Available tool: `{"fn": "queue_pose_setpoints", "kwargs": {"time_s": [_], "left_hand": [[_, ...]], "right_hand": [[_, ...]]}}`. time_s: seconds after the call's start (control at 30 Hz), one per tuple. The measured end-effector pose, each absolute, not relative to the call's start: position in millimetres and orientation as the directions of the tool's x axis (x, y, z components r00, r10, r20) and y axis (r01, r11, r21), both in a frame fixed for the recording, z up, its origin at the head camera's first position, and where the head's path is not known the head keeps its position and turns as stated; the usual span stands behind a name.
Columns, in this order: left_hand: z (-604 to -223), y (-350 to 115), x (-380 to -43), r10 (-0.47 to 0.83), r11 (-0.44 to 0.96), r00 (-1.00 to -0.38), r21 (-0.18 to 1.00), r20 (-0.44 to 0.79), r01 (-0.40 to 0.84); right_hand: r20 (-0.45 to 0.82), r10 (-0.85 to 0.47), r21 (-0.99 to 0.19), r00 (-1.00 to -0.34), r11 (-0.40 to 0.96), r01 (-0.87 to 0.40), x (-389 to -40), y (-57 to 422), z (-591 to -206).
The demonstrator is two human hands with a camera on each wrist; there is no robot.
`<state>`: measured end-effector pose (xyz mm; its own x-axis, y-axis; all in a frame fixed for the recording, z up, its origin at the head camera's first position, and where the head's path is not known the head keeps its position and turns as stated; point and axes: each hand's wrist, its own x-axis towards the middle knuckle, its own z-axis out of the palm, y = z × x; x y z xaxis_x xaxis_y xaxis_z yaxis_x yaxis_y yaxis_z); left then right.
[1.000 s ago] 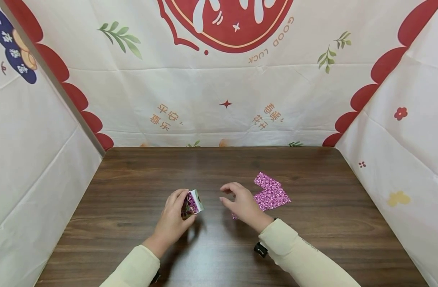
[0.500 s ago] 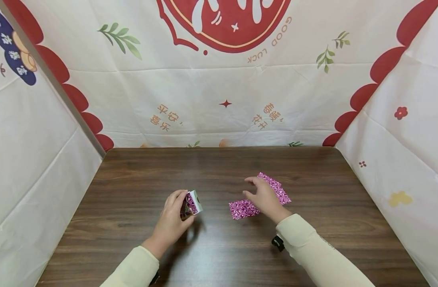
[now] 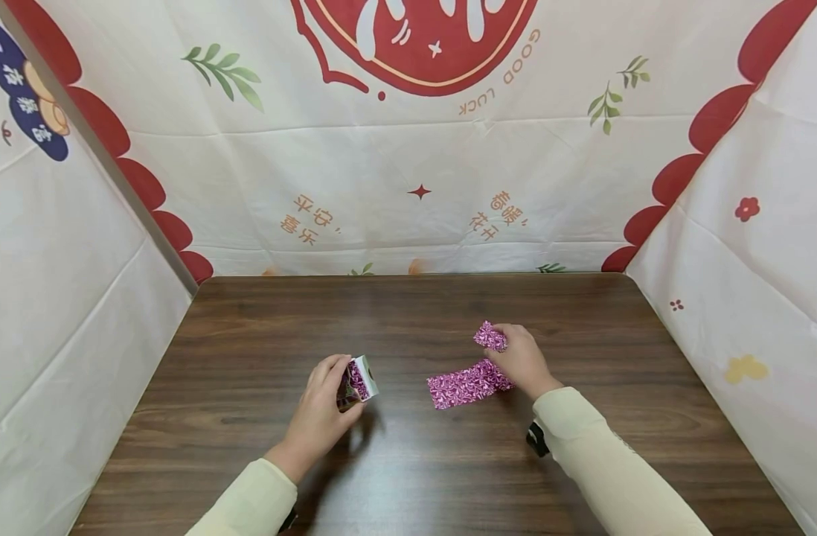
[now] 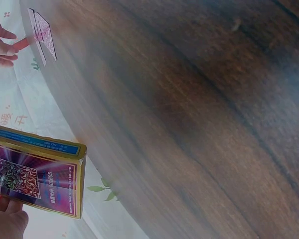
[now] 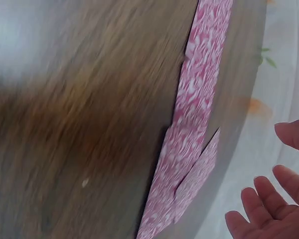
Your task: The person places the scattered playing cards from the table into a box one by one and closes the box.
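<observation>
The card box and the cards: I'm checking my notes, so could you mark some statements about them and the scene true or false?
1. The card box is in the left hand's grip. True.
2. Patterned cards lie on the table, some overlapping. True.
3. In the head view, the card box is right of the cards. False; it is to their left.
4. The table has a plain white top. False; it is dark brown wood grain.
5. In the head view, the right hand covers part of the cards. True.

Forearms (image 3: 251,499) (image 3: 606,461) forward, hands (image 3: 323,402) (image 3: 521,359) apart
</observation>
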<state>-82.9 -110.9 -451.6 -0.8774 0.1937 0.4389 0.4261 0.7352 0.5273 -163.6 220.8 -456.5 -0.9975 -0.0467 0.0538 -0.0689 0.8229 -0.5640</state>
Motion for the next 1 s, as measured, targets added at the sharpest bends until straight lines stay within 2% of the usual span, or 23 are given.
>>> {"fn": "queue_pose_setpoints", "kwargs": {"time_s": [0.27, 1.0], "left_hand": [[-451.6, -110.4, -84.0, 0.198, 0.734, -0.876, 0.525, 0.44, 0.43], [-451.3, -109.7, -84.4, 0.197, 0.74, -0.879, 0.523, 0.434, 0.424]], "right_hand": [[-0.003, -0.025, -0.506, -1.0, 0.862, -0.02, -172.3, 239.2, -460.0], [-0.122, 0.003, -0.457, -0.992, 0.888, 0.059, -189.2, 258.5, -472.6]]}}
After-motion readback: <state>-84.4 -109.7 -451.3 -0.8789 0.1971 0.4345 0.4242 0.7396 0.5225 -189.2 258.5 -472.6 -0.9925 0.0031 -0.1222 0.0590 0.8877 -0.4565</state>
